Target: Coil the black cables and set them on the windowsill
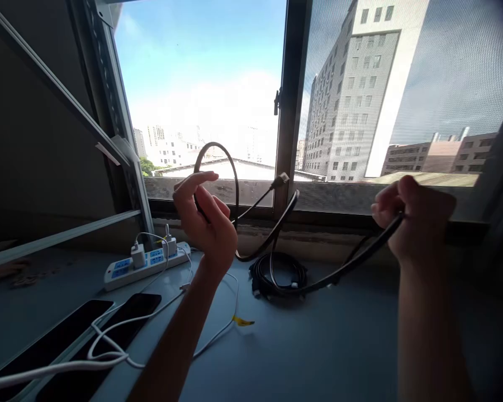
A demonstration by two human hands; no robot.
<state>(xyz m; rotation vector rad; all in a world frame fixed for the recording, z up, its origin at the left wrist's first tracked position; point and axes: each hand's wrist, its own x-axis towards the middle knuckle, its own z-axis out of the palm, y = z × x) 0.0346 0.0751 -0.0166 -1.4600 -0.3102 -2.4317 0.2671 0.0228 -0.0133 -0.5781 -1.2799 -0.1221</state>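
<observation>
A black cable [255, 254] hangs in loose loops between my two hands, above the table. My left hand [207, 215] curls around one loop of it, with the index finger bent over the top. In a closed fist, my right hand [414, 218] grips another length, which slants down toward the middle. One cable end with a plug [280, 180] sticks up in front of the window frame. Below the loops, a coiled bundle of black cables [279, 276] lies on the table; silvery connectors show on it.
On the left stands a white power strip [146, 265] with two chargers plugged in. Phones [126, 318] and white cables [146, 318] lie in front of it. A metal frame [128, 128] rises at the left, and a window [201, 84] spans the back.
</observation>
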